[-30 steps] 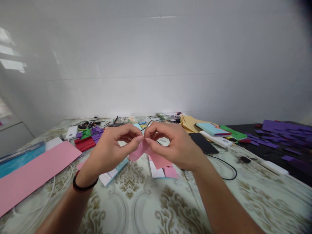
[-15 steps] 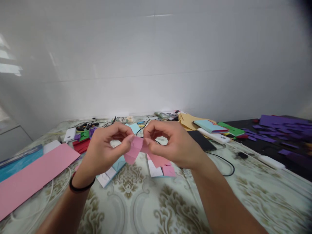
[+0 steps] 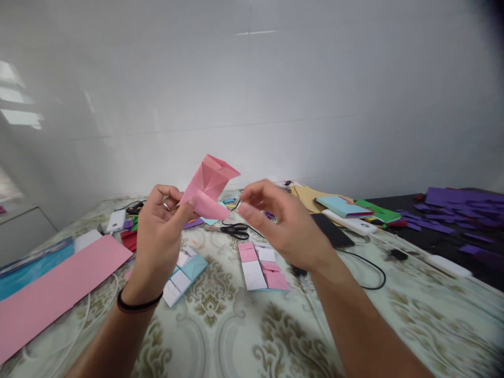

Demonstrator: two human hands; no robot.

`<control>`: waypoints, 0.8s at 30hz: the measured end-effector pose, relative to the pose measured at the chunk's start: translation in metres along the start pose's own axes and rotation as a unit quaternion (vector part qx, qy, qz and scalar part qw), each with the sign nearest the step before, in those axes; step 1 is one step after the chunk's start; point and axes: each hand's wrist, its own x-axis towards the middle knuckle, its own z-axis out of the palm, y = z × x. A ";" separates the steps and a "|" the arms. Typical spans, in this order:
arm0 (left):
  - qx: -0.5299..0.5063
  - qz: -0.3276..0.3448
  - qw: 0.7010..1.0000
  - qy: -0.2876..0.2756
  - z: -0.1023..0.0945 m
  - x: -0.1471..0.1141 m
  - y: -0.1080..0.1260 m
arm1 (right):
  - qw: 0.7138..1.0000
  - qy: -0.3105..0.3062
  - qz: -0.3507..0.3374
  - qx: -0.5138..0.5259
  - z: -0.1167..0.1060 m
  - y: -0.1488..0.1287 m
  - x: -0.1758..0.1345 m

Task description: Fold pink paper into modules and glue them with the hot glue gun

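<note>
A creased, partly folded sheet of pink paper is raised above the table, pinched between the thumb and fingers of my left hand. To its right my right hand hovers with thumb and fingers apart, holding nothing. Below the hands lie two folded-paper pieces: a pink and white one on the right, and a blue and white one on the left, partly behind my left wrist. Black-handled scissors rest just beyond, between the hands.
Long pink paper and a blue packet lie at left. On the right are a dark flat device, a white power strip, stacked coloured paper and purple strips. Cables cross the patterned tablecloth.
The pink paper has gone from both hands to the left alone, raised and turned so its folds show. My right hand has let go and opened, slightly apart from it.
</note>
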 end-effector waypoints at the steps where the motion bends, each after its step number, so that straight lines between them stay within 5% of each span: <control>1: -0.017 -0.001 1.000 -0.001 0.002 -0.002 0.000 | 0.998 -0.049 0.032 0.010 0.002 -0.001 0.001; 4: -0.050 -0.023 0.998 -0.025 0.006 -0.006 0.000 | 0.988 -0.130 0.057 0.052 0.009 -0.003 0.002; 9: -0.022 -0.047 0.994 -0.091 0.004 -0.007 -0.002 | 0.995 -0.075 0.030 0.059 0.011 -0.001 0.002; 16: -0.004 -0.087 0.980 -0.180 0.004 -0.006 -0.007 | 0.985 -0.065 0.090 0.131 0.010 0.006 0.004; 24: 0.097 -0.092 0.977 -0.166 -0.004 -0.003 -0.001 | 0.993 -0.039 0.065 0.088 0.010 0.004 0.002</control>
